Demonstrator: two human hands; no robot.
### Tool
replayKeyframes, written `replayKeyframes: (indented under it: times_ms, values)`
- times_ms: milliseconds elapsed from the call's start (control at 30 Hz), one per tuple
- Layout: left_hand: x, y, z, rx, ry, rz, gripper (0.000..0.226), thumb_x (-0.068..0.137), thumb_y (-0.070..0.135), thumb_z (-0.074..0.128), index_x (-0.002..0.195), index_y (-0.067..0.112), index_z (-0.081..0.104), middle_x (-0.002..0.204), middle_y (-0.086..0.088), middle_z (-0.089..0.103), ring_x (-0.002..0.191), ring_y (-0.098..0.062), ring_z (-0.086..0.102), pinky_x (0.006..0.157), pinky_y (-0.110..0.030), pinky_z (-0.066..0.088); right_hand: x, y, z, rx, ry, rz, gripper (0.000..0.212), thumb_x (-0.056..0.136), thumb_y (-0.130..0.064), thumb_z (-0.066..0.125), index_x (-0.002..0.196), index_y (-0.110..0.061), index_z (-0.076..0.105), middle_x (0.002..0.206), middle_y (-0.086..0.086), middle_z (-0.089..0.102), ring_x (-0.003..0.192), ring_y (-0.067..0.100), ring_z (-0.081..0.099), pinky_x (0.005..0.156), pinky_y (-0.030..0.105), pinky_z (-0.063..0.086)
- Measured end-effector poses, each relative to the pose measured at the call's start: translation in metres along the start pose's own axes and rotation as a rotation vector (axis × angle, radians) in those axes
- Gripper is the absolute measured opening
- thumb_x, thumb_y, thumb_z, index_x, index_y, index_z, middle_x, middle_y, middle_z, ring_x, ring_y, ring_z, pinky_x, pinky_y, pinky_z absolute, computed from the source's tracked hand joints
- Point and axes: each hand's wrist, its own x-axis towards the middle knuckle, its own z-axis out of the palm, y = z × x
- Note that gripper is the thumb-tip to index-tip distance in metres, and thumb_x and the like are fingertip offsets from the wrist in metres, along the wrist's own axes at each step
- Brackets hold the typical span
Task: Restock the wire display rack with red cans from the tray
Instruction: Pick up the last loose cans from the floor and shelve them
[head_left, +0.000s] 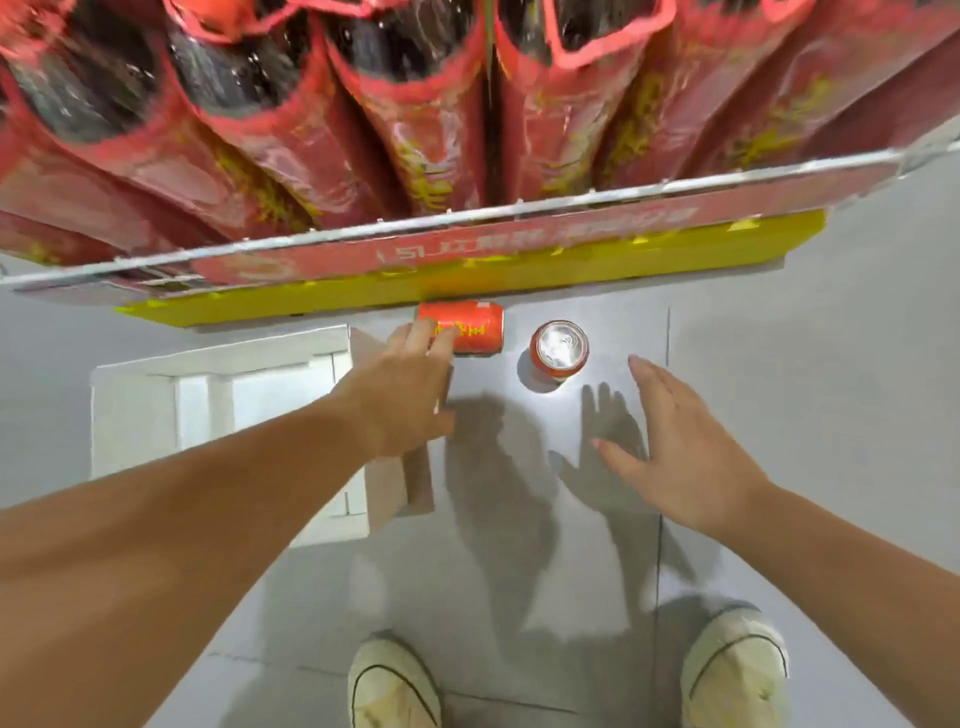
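Fingers (423, 335) of the left hand (405, 395) lie spread against a red can (470, 328) on its side at frame centre, just below the rack's (467, 218) yellow base, touching it but not closed round it. Right hand (675, 441) hovers open and empty over the grey floor (805, 415), near an upright can (559, 351). White tray (135, 405) sits centre left.
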Motion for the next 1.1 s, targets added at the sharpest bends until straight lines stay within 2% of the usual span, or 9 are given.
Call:
replayKeyframes:
  times_ms: [233,367,467,633,700,767,867,1033,1100]
  values:
    - [0.085,-0.029,0.045,0.019,0.134,0.115,0.091,0.08,0.029,0.077,0.152,0.001,0.028,0.151,-0.02,0.039,0.136,-0.037,0.04,0.113,-0.046,0.035,0.091,0.015,0.05,0.386,0.085,0.039,0.105,0.073,-0.033,0.087,0.156,-0.021,0.023,0.158,-0.006,0.035,0.142,0.01,0.033,0.107,0.018,0.022]
    - [0.11,-0.031,0.05,0.101,0.132,0.096,0.085,0.08,0.035,0.079,0.148,0.012,0.034,0.138,-0.012,0.05,0.122,-0.033,0.049,0.101,-0.045,0.041,0.117,0.013,0.064,0.62,0.117,0.037,0.078,0.064,-0.017,0.093,0.129,-0.032,0.053,0.118,-0.018,0.065,0.105,0.001,0.061,0.095,0.023,0.049]
    - [0.117,-0.027,0.047,0.089,0.106,-0.002,0.076,0.079,0.04,0.08,0.139,0.016,0.041,0.129,-0.01,0.053,0.117,-0.032,0.05,0.095,-0.045,0.044,0.123,0.014,0.061,0.739,0.09,0.059,0.062,0.063,-0.014,0.093,0.115,-0.031,0.064,0.103,-0.013,0.073,0.094,0.001,0.069,0.082,0.017,0.053]
    - [0.09,-0.017,0.038,-0.398,0.0,-0.254,0.077,0.071,0.045,0.085,0.134,0.023,0.046,0.122,-0.004,0.055,0.105,-0.024,0.058,0.087,-0.038,0.054,0.102,0.016,0.031,0.964,-0.017,0.147,0.052,0.07,-0.012,0.087,0.117,-0.019,0.064,0.109,0.008,0.075,0.104,0.025,0.072,0.094,0.042,0.057]
    - [0.07,-0.009,0.033,-0.668,-0.021,-0.292,0.07,0.068,0.038,0.088,0.125,0.025,0.048,0.114,-0.004,0.059,0.091,-0.023,0.066,0.074,-0.04,0.061,0.085,0.011,0.017,1.039,-0.061,0.168,0.051,0.068,-0.017,0.081,0.116,-0.018,0.063,0.114,0.014,0.073,0.105,0.03,0.071,0.092,0.047,0.058]
    - [0.048,0.002,0.022,-0.85,-0.038,-0.316,0.065,0.07,0.032,0.089,0.12,0.025,0.047,0.108,-0.003,0.061,0.087,-0.018,0.066,0.065,-0.033,0.059,0.066,0.004,0.0,1.079,-0.106,0.166,0.045,0.073,-0.016,0.077,0.116,-0.017,0.063,0.112,0.014,0.073,0.1,0.029,0.073,0.085,0.044,0.061]
    - [0.01,0.024,-0.005,-1.026,-0.003,-0.345,0.066,0.074,0.03,0.088,0.124,0.024,0.046,0.108,0.001,0.062,0.092,-0.014,0.065,0.07,-0.028,0.057,0.034,-0.011,-0.027,1.119,-0.103,0.18,0.017,0.089,-0.009,0.066,0.104,-0.017,0.062,0.088,0.003,0.072,0.076,0.016,0.073,0.07,0.037,0.061]
    - [-0.059,0.061,-0.08,-1.371,0.128,-0.426,0.066,0.072,0.022,0.088,0.125,0.018,0.05,0.098,0.002,0.065,0.082,-0.014,0.07,0.073,-0.037,0.062,-0.029,-0.05,-0.089,1.155,-0.107,0.174,0.017,0.084,-0.016,0.066,0.1,-0.018,0.061,0.074,-0.006,0.071,0.072,0.013,0.069,0.068,0.036,0.057]
    - [-0.088,0.071,-0.12,-1.405,0.206,-0.415,0.063,0.072,0.019,0.088,0.123,0.018,0.051,0.093,0.002,0.066,0.07,-0.005,0.068,0.068,-0.033,0.063,-0.057,-0.07,-0.121,1.192,-0.103,0.16,0.018,0.079,-0.018,0.065,0.096,-0.02,0.06,0.069,-0.008,0.069,0.067,0.011,0.068,0.068,0.035,0.057]
